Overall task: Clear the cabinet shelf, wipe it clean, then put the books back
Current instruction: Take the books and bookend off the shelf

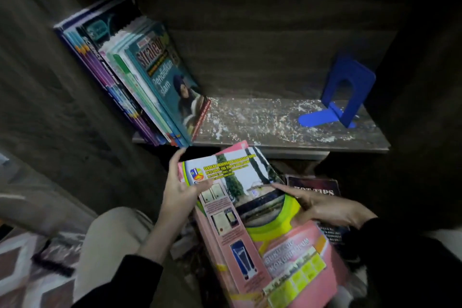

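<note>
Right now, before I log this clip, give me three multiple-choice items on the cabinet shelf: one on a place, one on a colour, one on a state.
1. Where on the shelf does the bookend stand?
A. left end
B. middle
C. right end

2. What colour is the bookend?
A. red
B. blue
C. white

3. How is the shelf's bare surface?
A. wiped clean
B. strewn with white specks
C. covered by a cloth

Key: 1 C, it stands far right, apart from the leaning books at the left; 2 B, it is plainly blue; 3 B, pale flecks lie across the dark board.
</note>
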